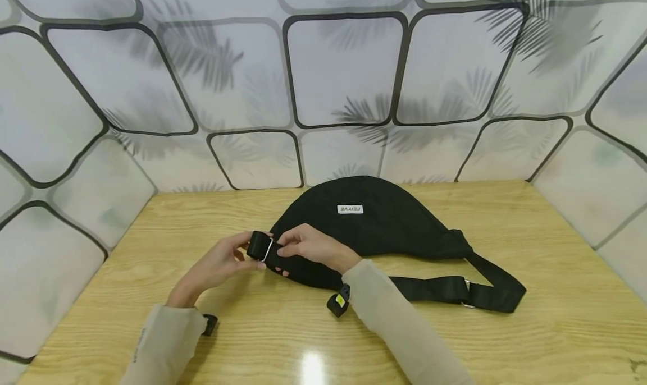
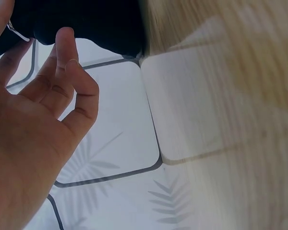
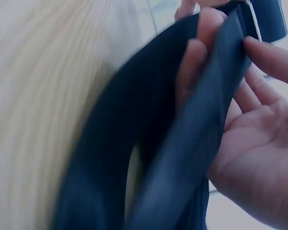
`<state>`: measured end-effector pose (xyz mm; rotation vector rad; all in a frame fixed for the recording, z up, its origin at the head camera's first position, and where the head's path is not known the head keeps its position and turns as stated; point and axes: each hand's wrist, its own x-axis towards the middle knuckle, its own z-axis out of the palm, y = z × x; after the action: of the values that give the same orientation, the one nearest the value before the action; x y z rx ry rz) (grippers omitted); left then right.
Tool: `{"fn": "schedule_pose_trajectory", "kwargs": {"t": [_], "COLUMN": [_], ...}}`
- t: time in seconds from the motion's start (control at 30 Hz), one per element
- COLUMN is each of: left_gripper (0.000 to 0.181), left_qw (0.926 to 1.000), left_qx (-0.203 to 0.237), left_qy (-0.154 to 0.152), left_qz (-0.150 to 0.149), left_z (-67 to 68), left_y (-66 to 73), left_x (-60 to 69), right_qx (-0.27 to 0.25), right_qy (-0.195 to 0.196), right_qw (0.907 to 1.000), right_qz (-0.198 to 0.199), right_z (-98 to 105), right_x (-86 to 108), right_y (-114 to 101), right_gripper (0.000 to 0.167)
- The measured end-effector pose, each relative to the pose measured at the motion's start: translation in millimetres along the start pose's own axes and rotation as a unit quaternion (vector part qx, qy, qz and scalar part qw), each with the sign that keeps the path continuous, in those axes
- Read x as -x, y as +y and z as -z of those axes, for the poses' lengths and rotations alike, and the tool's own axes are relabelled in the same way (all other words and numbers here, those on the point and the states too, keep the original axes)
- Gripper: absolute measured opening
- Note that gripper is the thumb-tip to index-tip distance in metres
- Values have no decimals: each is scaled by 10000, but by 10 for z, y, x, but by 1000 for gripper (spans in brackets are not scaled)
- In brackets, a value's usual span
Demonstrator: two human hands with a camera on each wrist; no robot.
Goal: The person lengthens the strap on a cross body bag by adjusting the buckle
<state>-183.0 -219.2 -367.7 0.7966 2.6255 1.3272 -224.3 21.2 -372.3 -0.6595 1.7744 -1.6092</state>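
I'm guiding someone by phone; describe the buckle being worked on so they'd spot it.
On the wooden table lies a black waist bag. At its left end in the head view, webbing loops through the silver buckle. It sits between left grip and right grip, while the other buckle lies untouched on the strap at right.

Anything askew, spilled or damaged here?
No spill or clear damage. The white label on the black bag reads upside down in the head view, as though the bag were turned around. A small dark mark shows on the wooden table, lower right; stain or grain, I cannot tell.
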Motion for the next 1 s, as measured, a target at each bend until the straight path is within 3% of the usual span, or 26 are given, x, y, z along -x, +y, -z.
{"fn": "schedule_pose_trajectory", "kwargs": {"t": [0.23, 0.4, 0.63, 0.77, 1.0], "left_gripper": [39, 36, 41, 48, 41], "left_qw": [10000, 10000, 9999, 9998, 9993], "left_qx": [12, 24, 35, 138, 357], "left_qy": [5, 17, 124, 112, 24], "left_qz": [-11, -51, 30, 98, 102], "left_z": [30, 33, -1, -10, -12], "left_y": [-8, -20, -22, -13, 35], "left_x": [13, 20, 1, -8, -1], "right_qx": [119, 217, 366, 158, -261], "right_qy": [-257, -320, 4, 221, 756], "right_qw": [9992, 9992, 9993, 9996, 9967], "right_qz": [-282, -128, -62, -45, 100], "right_z": [173, 159, 43, -29, -150], "right_x": [164, 161, 68, 14, -58], "right_y": [59, 60, -8, -42, -123], "right_gripper": [15, 17, 19, 17, 10]}}
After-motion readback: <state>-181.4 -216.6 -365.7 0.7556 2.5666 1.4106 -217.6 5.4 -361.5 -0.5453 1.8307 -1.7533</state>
